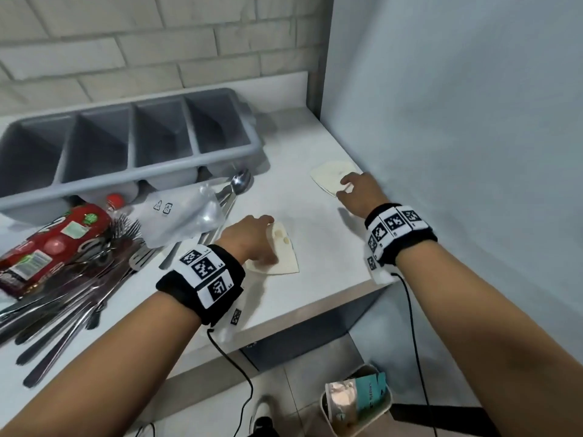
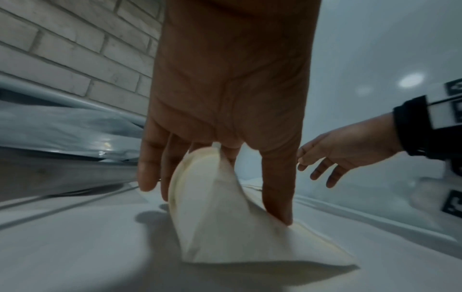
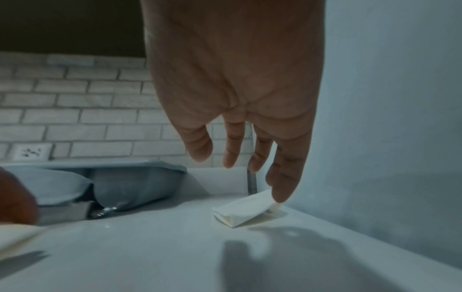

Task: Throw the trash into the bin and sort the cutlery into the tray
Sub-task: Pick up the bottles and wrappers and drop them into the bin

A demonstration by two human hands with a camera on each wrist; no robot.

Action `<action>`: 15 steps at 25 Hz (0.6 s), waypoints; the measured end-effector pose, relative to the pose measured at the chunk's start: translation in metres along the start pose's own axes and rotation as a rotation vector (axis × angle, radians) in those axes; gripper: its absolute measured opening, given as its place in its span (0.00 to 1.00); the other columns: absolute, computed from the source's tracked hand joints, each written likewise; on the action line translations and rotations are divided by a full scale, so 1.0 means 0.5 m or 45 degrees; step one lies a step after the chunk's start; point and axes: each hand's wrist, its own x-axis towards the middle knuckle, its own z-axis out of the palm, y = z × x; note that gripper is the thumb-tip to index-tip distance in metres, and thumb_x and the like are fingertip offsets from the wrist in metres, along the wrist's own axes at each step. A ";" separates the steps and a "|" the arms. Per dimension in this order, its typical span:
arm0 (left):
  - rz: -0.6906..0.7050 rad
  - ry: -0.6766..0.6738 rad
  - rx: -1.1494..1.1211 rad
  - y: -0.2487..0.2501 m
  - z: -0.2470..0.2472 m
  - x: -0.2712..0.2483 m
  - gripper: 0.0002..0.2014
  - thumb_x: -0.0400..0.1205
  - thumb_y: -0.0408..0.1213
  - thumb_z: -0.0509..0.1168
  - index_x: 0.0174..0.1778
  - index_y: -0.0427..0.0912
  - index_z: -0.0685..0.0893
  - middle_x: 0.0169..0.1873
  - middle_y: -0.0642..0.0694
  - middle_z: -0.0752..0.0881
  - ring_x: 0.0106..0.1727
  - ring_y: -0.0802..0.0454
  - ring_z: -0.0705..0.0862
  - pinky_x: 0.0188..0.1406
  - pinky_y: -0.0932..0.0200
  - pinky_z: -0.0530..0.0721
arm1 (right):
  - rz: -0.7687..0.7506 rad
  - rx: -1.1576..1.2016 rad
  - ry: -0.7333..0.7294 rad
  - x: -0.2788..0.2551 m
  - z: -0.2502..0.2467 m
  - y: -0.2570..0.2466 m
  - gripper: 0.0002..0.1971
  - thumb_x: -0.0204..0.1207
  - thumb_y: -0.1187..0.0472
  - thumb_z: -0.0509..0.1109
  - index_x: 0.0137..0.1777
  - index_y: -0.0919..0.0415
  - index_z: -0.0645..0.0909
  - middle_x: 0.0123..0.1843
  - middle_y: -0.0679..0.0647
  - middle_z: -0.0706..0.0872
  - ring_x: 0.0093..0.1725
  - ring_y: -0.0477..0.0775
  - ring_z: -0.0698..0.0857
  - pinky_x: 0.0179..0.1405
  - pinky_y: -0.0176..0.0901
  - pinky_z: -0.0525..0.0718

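Note:
My left hand (image 1: pixel 260 238) pinches a cream paper napkin (image 1: pixel 284 257) near the counter's front edge. In the left wrist view, thumb and fingers (image 2: pixel 147 170) lift the napkin (image 2: pixel 225 237) into a tent. My right hand (image 1: pixel 350 187) hovers with spread, straight fingers over a second folded napkin (image 1: pixel 329 178) by the right wall. One fingertip (image 3: pixel 280 195) touches that napkin's (image 3: pixel 240 213) raised edge. A grey four-compartment tray (image 1: pixel 225 154) stands at the back. A heap of forks, knives and spoons (image 1: pixel 63 298) lies at the left. The bin (image 1: pixel 383 408) stands on the floor below.
A red packet (image 1: pixel 47 244) and a clear plastic bag (image 1: pixel 179 216) lie on the cutlery in front of the tray. A spoon (image 1: pixel 239 181) pokes out beside the bag. The pale wall (image 1: pixel 457 152) bounds the counter at the right; the bin holds some wrappers.

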 end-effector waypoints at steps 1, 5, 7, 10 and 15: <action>0.008 -0.017 -0.022 -0.002 -0.003 0.015 0.41 0.72 0.45 0.72 0.80 0.51 0.59 0.73 0.45 0.73 0.74 0.45 0.73 0.69 0.52 0.74 | 0.018 -0.049 -0.013 0.030 0.003 -0.002 0.22 0.78 0.59 0.64 0.72 0.57 0.73 0.75 0.63 0.68 0.73 0.65 0.73 0.72 0.48 0.71; 0.016 -0.018 -0.079 -0.006 -0.014 0.063 0.40 0.73 0.46 0.72 0.80 0.48 0.61 0.73 0.44 0.75 0.74 0.45 0.74 0.69 0.53 0.75 | 0.009 -0.346 -0.107 0.132 0.024 -0.012 0.28 0.80 0.57 0.59 0.80 0.51 0.59 0.83 0.58 0.54 0.77 0.71 0.65 0.75 0.54 0.67; 0.019 -0.017 -0.091 -0.006 -0.019 0.079 0.40 0.72 0.47 0.73 0.79 0.47 0.62 0.72 0.44 0.75 0.74 0.45 0.74 0.67 0.54 0.76 | 0.012 -0.451 -0.174 0.165 0.037 -0.012 0.30 0.80 0.55 0.59 0.82 0.51 0.55 0.84 0.57 0.51 0.78 0.71 0.63 0.76 0.56 0.67; 0.015 0.014 -0.128 -0.008 -0.024 0.095 0.39 0.72 0.48 0.74 0.77 0.45 0.65 0.70 0.44 0.77 0.71 0.45 0.76 0.63 0.54 0.78 | 0.052 -0.491 -0.200 0.184 0.054 -0.009 0.35 0.78 0.52 0.63 0.82 0.55 0.53 0.84 0.58 0.51 0.79 0.71 0.59 0.76 0.58 0.67; 0.026 0.065 -0.291 -0.007 -0.033 0.112 0.30 0.75 0.45 0.72 0.71 0.40 0.71 0.66 0.41 0.80 0.68 0.43 0.77 0.57 0.55 0.77 | 0.217 -0.371 -0.180 0.163 0.049 -0.010 0.47 0.64 0.45 0.78 0.75 0.67 0.61 0.77 0.65 0.62 0.72 0.66 0.73 0.68 0.51 0.75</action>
